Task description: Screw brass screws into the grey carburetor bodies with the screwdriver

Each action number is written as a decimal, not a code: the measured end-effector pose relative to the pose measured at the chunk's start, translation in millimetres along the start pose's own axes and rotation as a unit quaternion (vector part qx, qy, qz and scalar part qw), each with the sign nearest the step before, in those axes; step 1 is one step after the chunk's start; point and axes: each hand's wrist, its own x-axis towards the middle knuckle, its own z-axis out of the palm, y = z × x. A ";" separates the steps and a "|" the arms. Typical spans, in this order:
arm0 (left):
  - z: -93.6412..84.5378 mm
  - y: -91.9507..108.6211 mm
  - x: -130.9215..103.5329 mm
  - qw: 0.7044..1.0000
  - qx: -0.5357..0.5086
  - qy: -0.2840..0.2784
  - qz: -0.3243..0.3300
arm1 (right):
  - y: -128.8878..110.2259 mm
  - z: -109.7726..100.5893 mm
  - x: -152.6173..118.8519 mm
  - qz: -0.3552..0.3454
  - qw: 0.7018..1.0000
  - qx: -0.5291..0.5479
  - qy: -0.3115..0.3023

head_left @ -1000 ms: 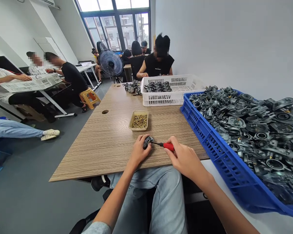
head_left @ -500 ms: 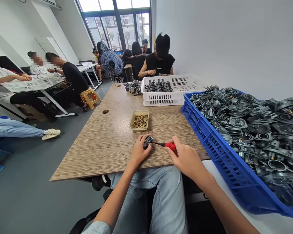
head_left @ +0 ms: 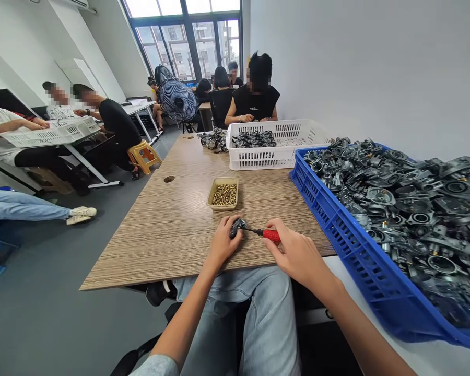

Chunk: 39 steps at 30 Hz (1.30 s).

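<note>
My left hand (head_left: 224, 241) is closed around a small dark metal carburetor part (head_left: 237, 227), pressing it on the wooden table (head_left: 141, 235) near the front edge. In my right hand (head_left: 293, 248) is a screwdriver (head_left: 271, 235) with a red handle, its dark shaft lying nearly level and pointing left. The shaft's tip meets the right side of the part; the exact point of contact is too small to make out. Just beyond my left hand stands a small beige tray (head_left: 222, 207) filled with brass-coloured pieces, like small screws or jets.
A blue crate (head_left: 329, 219) heaped with carburetor parts stands close on my right. Behind it is a white basket (head_left: 258, 159) with more parts, and a pile of parts (head_left: 213, 141) lies beside that. A co-worker (head_left: 256, 102) sits across the table. A fan (head_left: 178, 100) stands farther back.
My right hand and the screwdriver handle have shifted very slightly, with the fingers turned a little on the handle. My left hand and the part look the same.
</note>
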 end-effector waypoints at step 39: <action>-0.5 0.7 0.2 1.000 -0.002 -0.001 0.000 | -2.8 2.1 -1.6 0.027 0.999 -0.041 -0.015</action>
